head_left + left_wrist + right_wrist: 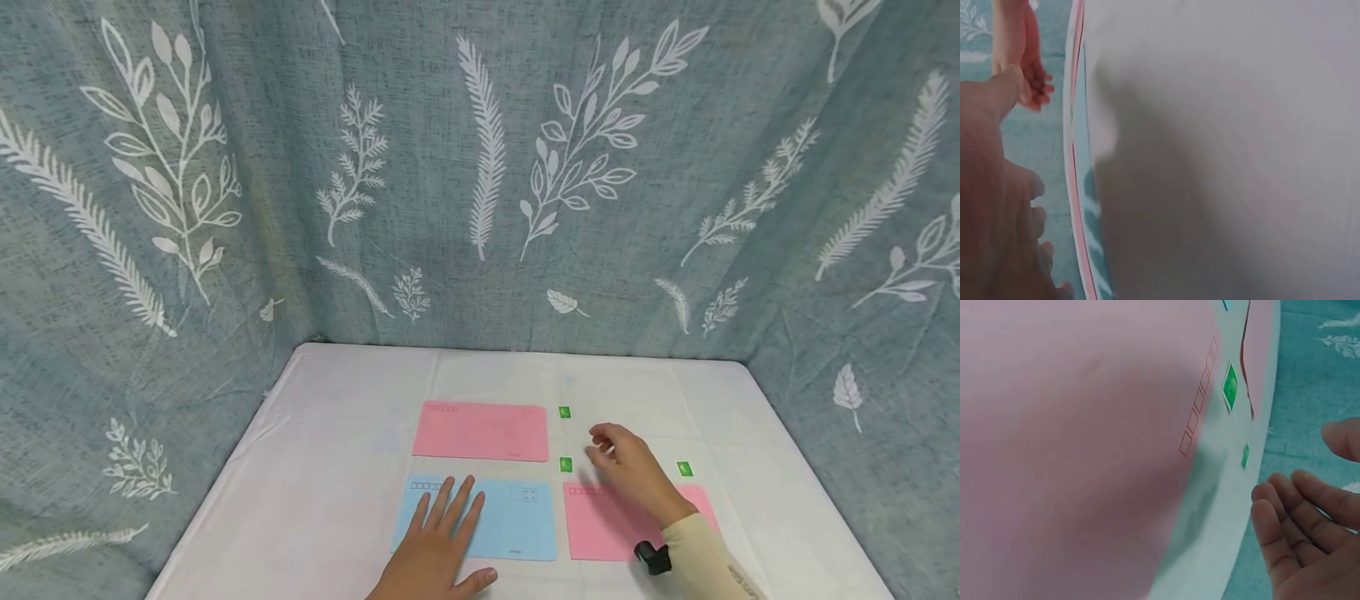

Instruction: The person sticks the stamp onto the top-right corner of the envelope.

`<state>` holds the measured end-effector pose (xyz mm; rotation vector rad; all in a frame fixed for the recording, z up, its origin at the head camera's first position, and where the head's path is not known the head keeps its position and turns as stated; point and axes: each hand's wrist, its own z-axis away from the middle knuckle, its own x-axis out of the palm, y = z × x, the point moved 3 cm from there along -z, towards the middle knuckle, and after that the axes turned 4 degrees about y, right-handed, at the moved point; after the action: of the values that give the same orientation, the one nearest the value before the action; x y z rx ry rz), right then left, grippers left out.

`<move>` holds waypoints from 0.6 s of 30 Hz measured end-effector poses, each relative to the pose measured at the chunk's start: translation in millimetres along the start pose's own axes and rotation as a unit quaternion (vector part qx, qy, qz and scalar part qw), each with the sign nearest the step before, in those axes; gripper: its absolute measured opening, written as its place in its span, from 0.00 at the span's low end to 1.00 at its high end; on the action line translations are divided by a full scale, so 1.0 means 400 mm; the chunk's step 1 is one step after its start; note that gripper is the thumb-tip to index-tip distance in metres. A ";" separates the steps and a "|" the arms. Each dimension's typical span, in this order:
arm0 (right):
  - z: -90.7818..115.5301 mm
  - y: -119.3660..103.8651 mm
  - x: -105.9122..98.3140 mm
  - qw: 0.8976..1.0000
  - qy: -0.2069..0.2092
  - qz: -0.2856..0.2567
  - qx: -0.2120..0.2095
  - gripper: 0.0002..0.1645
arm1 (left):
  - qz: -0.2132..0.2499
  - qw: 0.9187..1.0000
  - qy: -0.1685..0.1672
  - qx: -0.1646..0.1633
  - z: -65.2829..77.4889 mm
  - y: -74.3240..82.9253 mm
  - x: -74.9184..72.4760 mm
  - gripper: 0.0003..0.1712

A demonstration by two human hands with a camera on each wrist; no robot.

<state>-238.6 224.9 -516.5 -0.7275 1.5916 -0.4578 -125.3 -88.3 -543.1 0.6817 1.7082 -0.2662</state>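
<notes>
My left hand [438, 546] is spread with straight fingers over the left part of a blue envelope [517, 529], hiding some of its printed boxes. At right, my right hand [626, 458] hovers above a second, pink envelope [592, 542]; its fingers are loosely bent and nothing shows between them. In the right wrist view the thumb stands apart from the relaxed fingers [1266, 522]. Left of that hand lie two small green stamps, a nearer one [566, 465] and a farther one [565, 412]. Another green stamp [684, 469] is to its right.
Behind the blue envelope lies another pink envelope [480, 433]. All rest on a white-covered table [322, 467]. Grey-green curtains [420, 167] with white leaf prints enclose the back and sides. A small black device [654, 558] sits at the right wrist.
</notes>
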 end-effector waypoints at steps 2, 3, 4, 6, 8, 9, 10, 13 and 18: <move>-0.001 -0.002 0.006 1.000 -0.003 -0.001 0.001 0.21 | -0.005 1.000 -0.015 0.003 0.003 0.010 0.019 0.50; -0.001 -0.001 0.010 1.000 -0.006 -0.002 0.003 0.20 | -0.011 1.000 -0.018 0.008 0.005 0.015 0.030 0.50; -0.001 0.000 0.014 1.000 -0.009 -0.001 0.003 0.19 | -0.019 1.000 -0.020 0.012 0.007 0.020 0.039 0.50; -0.001 0.007 0.024 1.000 -0.016 -0.001 0.014 0.16 | -0.037 0.999 -0.018 0.023 0.011 0.028 0.056 0.49; 0.001 0.017 0.035 0.999 -0.022 0.003 0.026 0.12 | -0.057 0.998 -0.009 0.038 0.015 0.035 0.068 0.49; 0.002 0.022 0.040 0.999 -0.024 0.002 0.032 0.11 | -0.066 0.997 -0.005 0.043 0.018 0.037 0.072 0.49; 0.003 0.026 0.044 0.999 -0.026 0.003 0.034 0.10 | -0.073 0.996 -0.004 0.046 0.020 0.039 0.074 0.50; 0.001 0.033 0.058 0.999 -0.034 0.004 0.036 0.10 | -0.089 0.995 -0.002 0.052 0.026 0.041 0.081 0.53; -0.012 0.021 0.069 0.999 -0.041 0.012 0.020 0.09 | -0.104 0.993 0.017 0.060 0.023 0.046 0.080 0.49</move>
<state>-246.0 211.6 -541.6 -0.6870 1.5098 -0.4357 -110.9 -68.9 -572.5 0.5995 1.8086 -0.5096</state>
